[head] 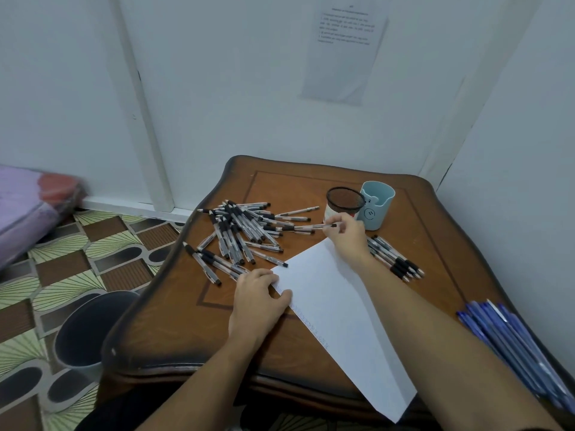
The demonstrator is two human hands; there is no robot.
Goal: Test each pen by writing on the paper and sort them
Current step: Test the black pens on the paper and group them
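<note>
The right grip pinches a pen beside the pile; the left grip seems to press the paper down.

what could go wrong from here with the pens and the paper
The right hand pinches a pen at the edge of the loose pile; lifting it may drag neighbours. The paper overhangs the table's near edge, pinned only by the left hand, so it might slip. The nearby mesh cup could get knocked.
</note>
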